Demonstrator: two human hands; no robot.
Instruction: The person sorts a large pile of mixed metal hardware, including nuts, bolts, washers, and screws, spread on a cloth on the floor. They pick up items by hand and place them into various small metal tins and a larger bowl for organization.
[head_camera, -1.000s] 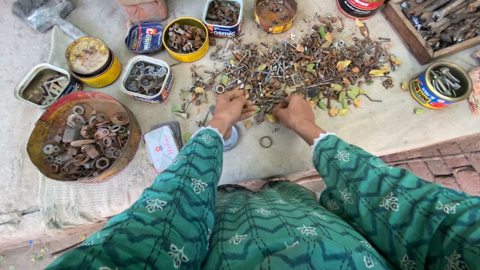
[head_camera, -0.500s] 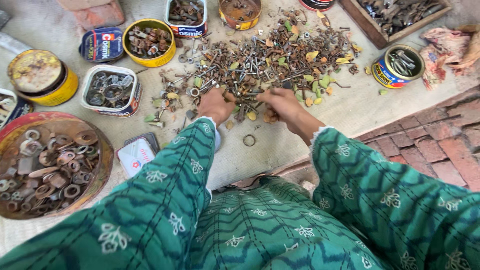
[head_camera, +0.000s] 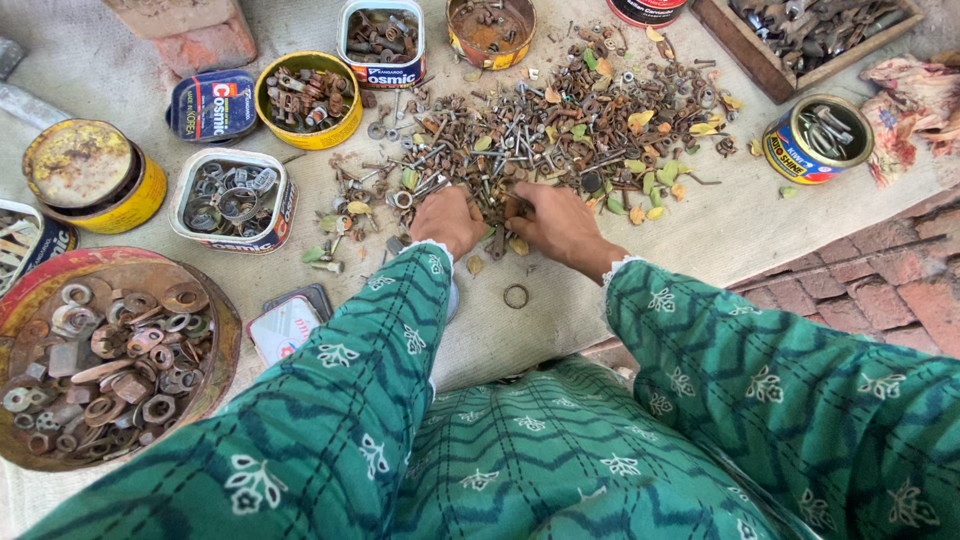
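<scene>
Picking: your left hand (head_camera: 448, 220) and right hand (head_camera: 556, 224) sit close together at the near edge of the pile of rusty screws and nuts (head_camera: 540, 130), fingers curled down into it, so small pieces can be pinched out.
Left hand: half closed, fingertips buried among the pieces; you cannot tell whether it grips one.
Right hand: fingers bent and pressed into the same spot; what it holds is hidden.
Loose ring (head_camera: 516, 296): lies alone on the cloth (head_camera: 720, 235) just behind your hands, apart from the pile.
White tin (head_camera: 232, 200): holds pale washers and rings, near your left hand, within easy reach.
Yellow tin (head_camera: 306, 98): holds brown bolts, beyond it.
Round tray (head_camera: 225, 340): carries large rusty washers, at your left knee.
Wooden box (head_camera: 770, 65): far right, with bigger dark tools kept separate.
</scene>
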